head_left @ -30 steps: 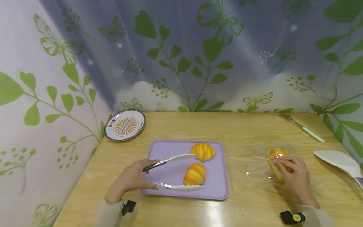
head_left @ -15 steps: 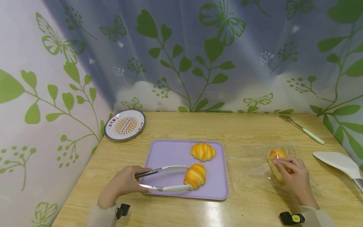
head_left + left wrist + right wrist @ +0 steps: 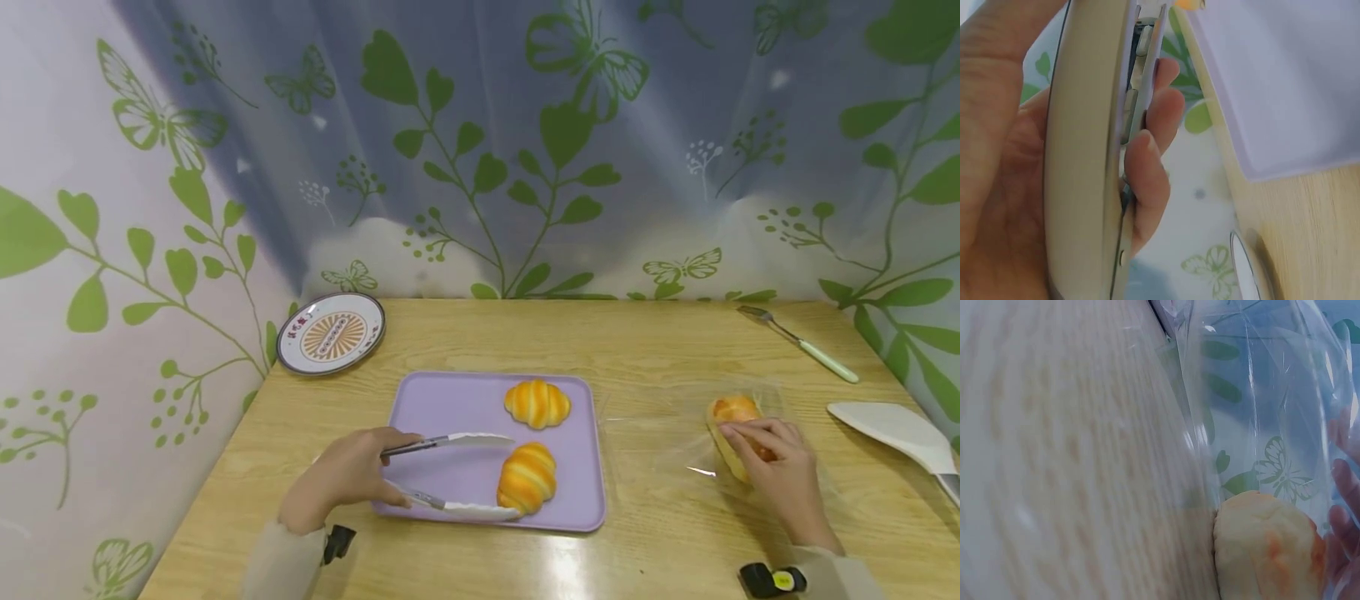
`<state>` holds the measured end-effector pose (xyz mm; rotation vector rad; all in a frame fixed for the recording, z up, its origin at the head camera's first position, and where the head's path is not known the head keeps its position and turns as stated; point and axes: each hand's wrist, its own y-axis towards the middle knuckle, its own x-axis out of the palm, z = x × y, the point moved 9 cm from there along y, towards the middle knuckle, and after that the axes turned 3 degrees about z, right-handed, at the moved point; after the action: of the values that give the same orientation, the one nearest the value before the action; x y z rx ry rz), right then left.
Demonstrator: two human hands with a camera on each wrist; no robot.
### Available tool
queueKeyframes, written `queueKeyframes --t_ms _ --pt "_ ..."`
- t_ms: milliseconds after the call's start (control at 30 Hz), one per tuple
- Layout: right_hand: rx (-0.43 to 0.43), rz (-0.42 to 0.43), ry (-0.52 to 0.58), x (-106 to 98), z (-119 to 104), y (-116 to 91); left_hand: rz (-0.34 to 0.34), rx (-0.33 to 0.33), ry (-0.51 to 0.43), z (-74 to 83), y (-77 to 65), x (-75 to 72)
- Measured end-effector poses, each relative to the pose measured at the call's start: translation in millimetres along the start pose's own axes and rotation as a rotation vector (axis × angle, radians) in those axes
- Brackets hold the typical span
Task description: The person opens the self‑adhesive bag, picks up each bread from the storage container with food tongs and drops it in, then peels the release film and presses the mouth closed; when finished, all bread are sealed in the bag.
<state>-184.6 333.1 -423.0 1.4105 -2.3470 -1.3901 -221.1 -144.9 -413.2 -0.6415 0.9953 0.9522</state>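
My left hand (image 3: pixel 347 475) holds a pair of tongs (image 3: pixel 480 511) with pale tips, their arms spread apart. Below the left end of the lower croissant (image 3: pixel 528 479) lies one tip; the other is above and left of it. Both it and a second croissant (image 3: pixel 537 403) sit on a purple tray (image 3: pixel 438 396). In the left wrist view, fingers curl round the tongs' handle (image 3: pixel 1085 156). On the right, my right hand (image 3: pixel 776 467) pinches a clear plastic bag (image 3: pixel 660 425) over a bread roll (image 3: pixel 737 408) inside it. The right wrist view shows that roll (image 3: pixel 1266 550) through the film.
A patterned plate (image 3: pixel 332 333) stands at the back left corner of the wooden table (image 3: pixel 585 333). To the right lie a fork (image 3: pixel 798 342) with a green handle and a white spatula (image 3: pixel 892 425). A leaf-printed curtain (image 3: pixel 480 192) hangs behind.
The tongs drew left and nearer me, then moved right again with their arms spread wider. The lower croissant has shifted slightly right and nearer me. My right hand stays in place.
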Motion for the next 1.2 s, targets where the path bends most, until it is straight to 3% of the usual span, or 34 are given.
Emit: queueKeyframes --t_ms 100,233,433,533,700,933,1200 --pt "-0.002 -0.004 -0.007 0 0 0 -0.001 0.033 0.004 4.6 4.7 2.4" --pt "0.001 0.004 -0.001 0 0 -1 0.035 0.020 -0.008 10.0 7.1 8.9" --pt "0.008 0.016 0.000 -2 2 -2 0.093 0.031 -0.054 30.2 3.5 28.2" --pt "0.017 0.012 -0.003 -3 2 -1 0.108 0.038 -0.050 36.1 2.2 30.6" --pt "0.004 0.005 -0.010 -3 3 0 0.122 0.015 0.015 35.1 9.6 25.7" --pt "-0.003 -0.010 0.000 -1 4 -1 0.080 0.022 0.010 34.3 22.6 33.1" --pt "-0.032 -0.038 0.012 1 -1 -1 0.148 0.080 -0.043 37.9 24.3 37.5"
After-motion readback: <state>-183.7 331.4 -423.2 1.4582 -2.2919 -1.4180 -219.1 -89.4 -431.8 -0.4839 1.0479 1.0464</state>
